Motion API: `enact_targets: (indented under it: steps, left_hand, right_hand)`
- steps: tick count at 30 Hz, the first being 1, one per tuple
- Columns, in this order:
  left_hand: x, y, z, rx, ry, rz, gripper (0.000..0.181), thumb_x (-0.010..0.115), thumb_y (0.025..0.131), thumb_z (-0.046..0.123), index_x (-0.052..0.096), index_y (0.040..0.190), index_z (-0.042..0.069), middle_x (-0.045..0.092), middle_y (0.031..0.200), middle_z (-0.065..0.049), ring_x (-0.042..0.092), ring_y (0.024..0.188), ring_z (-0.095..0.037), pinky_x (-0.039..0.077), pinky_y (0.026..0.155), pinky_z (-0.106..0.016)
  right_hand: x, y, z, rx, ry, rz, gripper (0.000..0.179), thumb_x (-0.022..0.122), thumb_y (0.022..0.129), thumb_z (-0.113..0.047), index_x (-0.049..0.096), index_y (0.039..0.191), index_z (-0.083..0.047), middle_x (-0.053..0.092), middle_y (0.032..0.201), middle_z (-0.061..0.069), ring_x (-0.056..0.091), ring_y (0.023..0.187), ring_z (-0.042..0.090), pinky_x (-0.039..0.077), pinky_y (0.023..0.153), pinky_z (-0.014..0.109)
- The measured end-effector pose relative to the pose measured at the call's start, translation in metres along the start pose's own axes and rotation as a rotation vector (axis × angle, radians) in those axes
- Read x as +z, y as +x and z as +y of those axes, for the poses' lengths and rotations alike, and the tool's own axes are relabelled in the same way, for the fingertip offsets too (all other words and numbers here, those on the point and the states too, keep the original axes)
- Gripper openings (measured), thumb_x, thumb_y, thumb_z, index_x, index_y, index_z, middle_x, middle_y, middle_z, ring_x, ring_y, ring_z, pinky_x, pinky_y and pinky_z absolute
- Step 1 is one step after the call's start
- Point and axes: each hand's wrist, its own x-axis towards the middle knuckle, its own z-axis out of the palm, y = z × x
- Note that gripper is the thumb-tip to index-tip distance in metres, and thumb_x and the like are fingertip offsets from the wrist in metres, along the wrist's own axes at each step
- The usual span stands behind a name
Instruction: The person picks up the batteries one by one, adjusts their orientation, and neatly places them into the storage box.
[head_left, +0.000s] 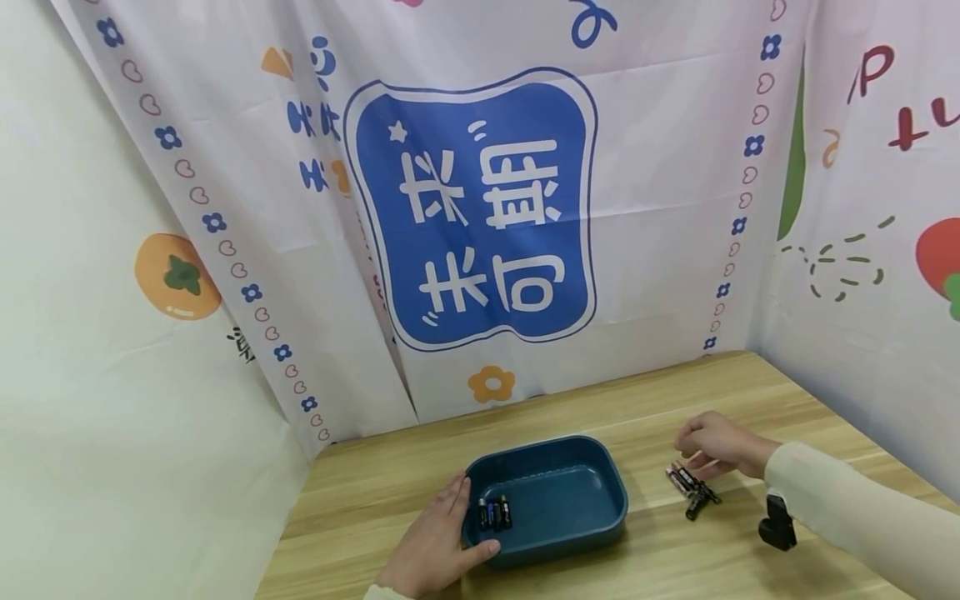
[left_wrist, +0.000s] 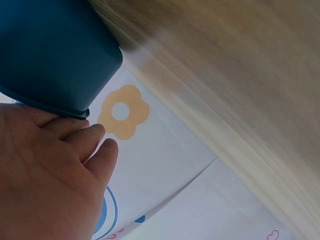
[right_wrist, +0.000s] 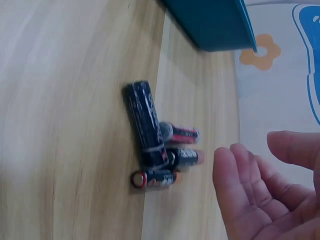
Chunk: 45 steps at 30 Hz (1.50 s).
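A dark blue rectangular bin (head_left: 551, 546) stands on the table with 3 small batteries (head_left: 494, 513) lined up side by side inside its left end. My left hand (head_left: 438, 533) rests at that end, fingers along the side and thumb at the front corner. From the left wrist, the fingertips (left_wrist: 95, 131) meet the rim from outside. To the right of the bin lies a loose cluster of batteries (head_left: 692, 486); one dark battery (right_wrist: 145, 122) looks larger and lies across the others. Just beside and above them is my right hand (head_left: 720, 446), its thumb and fingers apart around nothing.
The wood-grain table (head_left: 375, 500) ends at the back against a printed white cloth (head_left: 645, 275). Another cloth wall (head_left: 847, 333) borders the right side. A black wrist device (head_left: 778, 523) hangs below the right sleeve.
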Motion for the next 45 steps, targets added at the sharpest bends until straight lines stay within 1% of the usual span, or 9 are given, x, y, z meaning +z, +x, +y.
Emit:
enact_targets:
  steps: [3,7,10,17,23,25,31,37,45]
  left_hand:
    - [0.0,0.0,0.001,0.001,0.001,0.008,0.101,0.038,0.089,0.076,0.021,0.154,0.0,0.014,0.16,-0.014,0.022,0.143,-0.031,0.028,0.111,-0.051]
    - [-0.001,-0.001,0.002,0.007,-0.004,0.019,0.101,0.039,0.089,0.075,0.022,0.153,0.0,0.016,0.16,-0.015,0.024,0.143,-0.032,0.029,0.11,-0.051]
    - [-0.001,-0.001,0.002,0.014,-0.012,0.023,0.1,0.04,0.089,0.074,0.022,0.153,-0.001,0.016,0.159,-0.016,0.025,0.142,-0.033,0.029,0.11,-0.052]
    - [-0.001,-0.001,0.002,0.004,-0.01,0.014,0.101,0.039,0.089,0.076,0.021,0.154,0.001,0.014,0.16,-0.013,0.024,0.143,-0.031,0.029,0.111,-0.051]
    - [0.0,-0.001,0.002,0.003,-0.009,0.016,0.101,0.039,0.089,0.076,0.021,0.154,0.001,0.014,0.16,-0.014,0.023,0.143,-0.031,0.028,0.111,-0.051]
    - [-0.001,-0.001,0.001,0.004,-0.01,0.019,0.101,0.039,0.089,0.075,0.021,0.154,0.0,0.015,0.16,-0.014,0.024,0.143,-0.031,0.029,0.111,-0.051]
    - [-0.002,-0.002,0.001,0.01,-0.017,0.023,0.1,0.04,0.09,0.074,0.022,0.153,0.0,0.015,0.16,-0.015,0.025,0.143,-0.032,0.029,0.11,-0.051]
    - [0.0,-0.002,0.001,0.013,-0.007,0.027,0.1,0.04,0.09,0.074,0.024,0.153,-0.001,0.018,0.159,-0.016,0.026,0.142,-0.033,0.029,0.11,-0.052]
    - [0.001,-0.001,0.0,0.022,-0.004,0.032,0.099,0.04,0.09,0.073,0.023,0.153,-0.002,0.017,0.159,-0.016,0.025,0.142,-0.032,0.029,0.11,-0.052]
  right_hand:
    - [-0.006,-0.002,0.003,0.009,-0.017,0.0,0.029,0.051,0.096,-0.007,0.056,0.115,0.013,0.06,0.106,0.024,0.062,0.081,0.026,0.058,0.068,0.04]
    - [-0.011,-0.005,0.005,0.025,-0.026,0.002,0.028,0.053,0.096,-0.008,0.058,0.113,0.013,0.059,0.102,0.023,0.062,0.08,0.025,0.058,0.067,0.039]
    - [-0.012,-0.007,0.007,0.035,-0.023,0.008,0.026,0.055,0.095,-0.008,0.058,0.111,0.012,0.058,0.1,0.021,0.062,0.08,0.025,0.058,0.066,0.039]
    - [-0.013,-0.009,0.01,0.065,-0.032,0.012,0.024,0.058,0.092,-0.007,0.06,0.108,0.01,0.057,0.097,0.019,0.062,0.078,0.025,0.058,0.066,0.039]
    - [-0.014,-0.008,0.014,0.075,-0.056,0.014,0.024,0.057,0.091,-0.004,0.06,0.11,0.01,0.06,0.096,0.016,0.063,0.078,0.026,0.058,0.065,0.039]
    - [-0.014,-0.008,0.015,0.079,-0.072,0.011,0.022,0.057,0.09,-0.002,0.061,0.107,0.009,0.062,0.095,0.014,0.063,0.077,0.025,0.058,0.065,0.038]
    - [-0.011,-0.009,0.019,0.09,-0.098,0.011,0.012,0.061,0.088,0.0,0.063,0.098,0.006,0.063,0.086,0.014,0.063,0.072,0.025,0.057,0.061,0.038]
    - [-0.005,-0.01,0.026,0.103,-0.083,0.02,0.011,0.064,0.086,-0.001,0.061,0.095,0.004,0.062,0.08,0.014,0.062,0.069,0.025,0.057,0.059,0.037]
    - [0.0,-0.009,0.03,0.102,-0.077,0.016,0.006,0.062,0.086,0.001,0.063,0.092,0.003,0.062,0.078,0.012,0.06,0.067,0.021,0.056,0.058,0.036]
